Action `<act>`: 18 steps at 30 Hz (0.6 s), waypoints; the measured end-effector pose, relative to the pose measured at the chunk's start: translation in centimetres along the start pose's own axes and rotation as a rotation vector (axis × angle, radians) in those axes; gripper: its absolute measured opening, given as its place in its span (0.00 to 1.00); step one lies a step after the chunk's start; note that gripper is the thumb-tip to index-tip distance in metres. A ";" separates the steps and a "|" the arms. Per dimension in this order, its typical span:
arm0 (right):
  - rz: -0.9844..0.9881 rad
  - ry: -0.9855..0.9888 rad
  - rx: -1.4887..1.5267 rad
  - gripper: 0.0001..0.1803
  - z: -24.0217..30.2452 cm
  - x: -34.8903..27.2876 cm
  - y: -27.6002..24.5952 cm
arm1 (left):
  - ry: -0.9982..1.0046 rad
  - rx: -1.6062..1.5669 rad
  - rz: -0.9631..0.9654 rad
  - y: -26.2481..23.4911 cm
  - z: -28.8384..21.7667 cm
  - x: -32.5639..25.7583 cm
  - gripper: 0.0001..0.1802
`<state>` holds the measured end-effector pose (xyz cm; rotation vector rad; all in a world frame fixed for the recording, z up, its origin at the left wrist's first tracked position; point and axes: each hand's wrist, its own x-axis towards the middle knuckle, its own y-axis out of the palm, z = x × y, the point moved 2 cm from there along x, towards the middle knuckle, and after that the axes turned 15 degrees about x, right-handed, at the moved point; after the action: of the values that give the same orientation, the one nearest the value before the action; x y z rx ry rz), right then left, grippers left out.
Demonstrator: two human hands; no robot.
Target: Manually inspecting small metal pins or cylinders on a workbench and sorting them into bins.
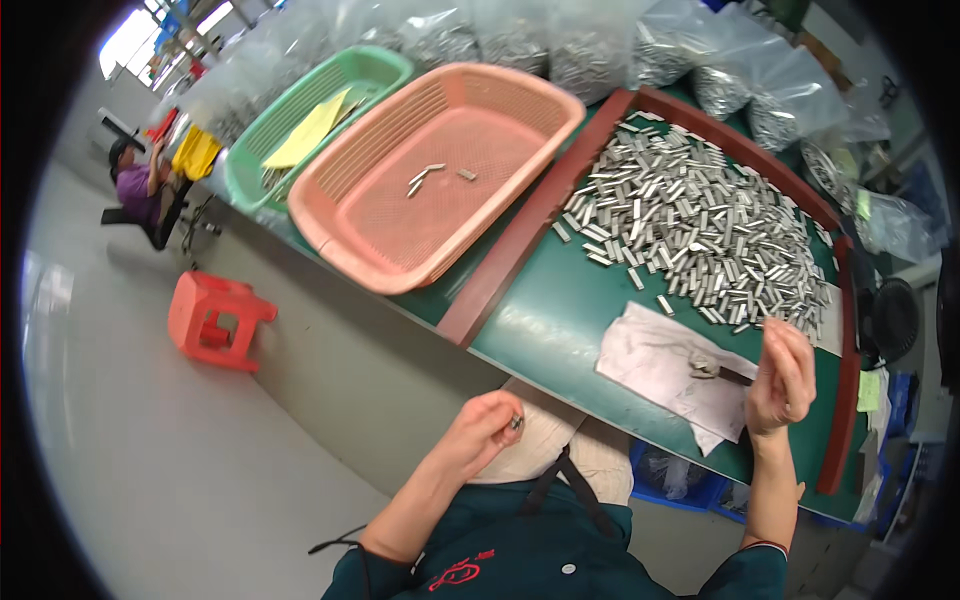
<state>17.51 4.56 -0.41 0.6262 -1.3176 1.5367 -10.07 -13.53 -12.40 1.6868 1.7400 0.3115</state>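
My left hand [480, 437] is closed in front of my lap, off the table's near edge. The end of a small metal piece [516, 422] shows between its thumb and fingers. Over the table, at the near side of a large heap of small silvery metal pieces [700, 225], my right hand [783, 380] has its fingers bent and pressed together. What they hold, if anything, is hidden. Beside that hand a whitish cloth [650, 360] lies on the green tabletop [540, 330], with a small grey lump [703, 368] on it.
Dark red wooden rails [530, 230] border the work area. Left of it stand a pink basket [400, 240] holding a few metal pieces and a green basket [245, 165] with yellow paper. Filled plastic bags [590, 55] line the back. A red stool [215, 320] and a seated person [140, 190] are further left.
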 end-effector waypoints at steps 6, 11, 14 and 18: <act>0.000 -0.119 -0.079 0.17 0.3 1.4 -1.9 | 0.526 1.338 -0.033 9.1 -7.1 1.2 0.08; -0.066 -0.100 -0.233 0.15 2.6 0.1 -5.7 | 0.911 1.939 0.020 13.6 -8.4 4.8 0.11; -0.025 -0.015 -0.337 0.15 3.4 -2.9 -8.1 | 0.854 2.074 0.130 15.5 -8.7 6.4 0.09; 0.023 0.131 -0.450 0.15 4.3 -6.5 -10.2 | 0.763 2.221 0.248 16.1 -8.2 8.1 0.10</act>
<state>28.29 -2.33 -0.37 0.2227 -1.5063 1.2168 -1.83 -1.42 0.94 3.4143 2.3684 -1.8427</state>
